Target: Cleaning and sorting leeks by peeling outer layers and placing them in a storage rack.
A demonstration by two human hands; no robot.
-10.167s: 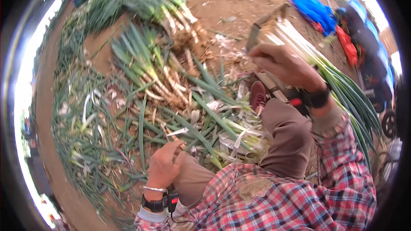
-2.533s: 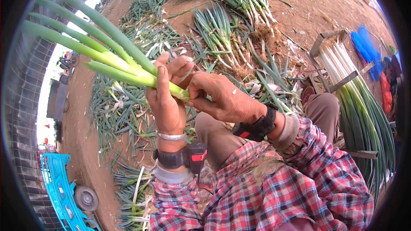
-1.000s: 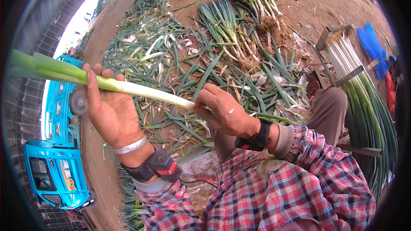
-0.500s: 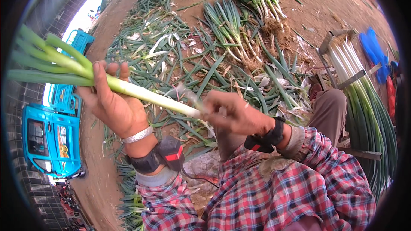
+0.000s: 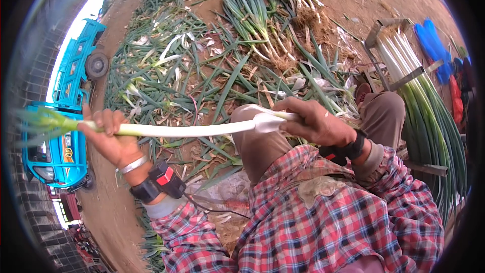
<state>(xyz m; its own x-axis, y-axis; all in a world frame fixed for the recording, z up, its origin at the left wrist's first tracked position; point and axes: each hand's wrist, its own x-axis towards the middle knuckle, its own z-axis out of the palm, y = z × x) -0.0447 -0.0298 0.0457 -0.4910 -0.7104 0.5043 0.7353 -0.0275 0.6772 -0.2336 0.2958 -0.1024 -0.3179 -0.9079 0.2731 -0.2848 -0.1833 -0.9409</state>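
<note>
A long green onion (image 5: pixel 187 131) stretches level across the space before my lap, its white shaft slightly bowed. My left hand (image 5: pixel 112 139) is closed around it where the white turns green, and the leaves beyond that hand are blurred. At the other end, my right hand (image 5: pixel 317 123) pinches a strip of pale outer skin (image 5: pixel 268 121) that is partly pulled away from the shaft. The fingertips of the right hand hide the very end of the onion.
Trimmed leaves and peelings (image 5: pixel 166 83) litter the ground ahead. Beyond lie unpeeled green onions (image 5: pixel 252 17) with muddy roots. At right, a metal rack (image 5: pixel 372 38) holds a bundle of peeled green onions (image 5: pixel 429 111), beside a blue plastic bag (image 5: pixel 433 53). A blue three-wheeled truck (image 5: pixel 65 159) stands left.
My hands have moved apart, the left one going left and down, the right one right. The onion is now level, and a strip of skin has come loose near my right hand.
</note>
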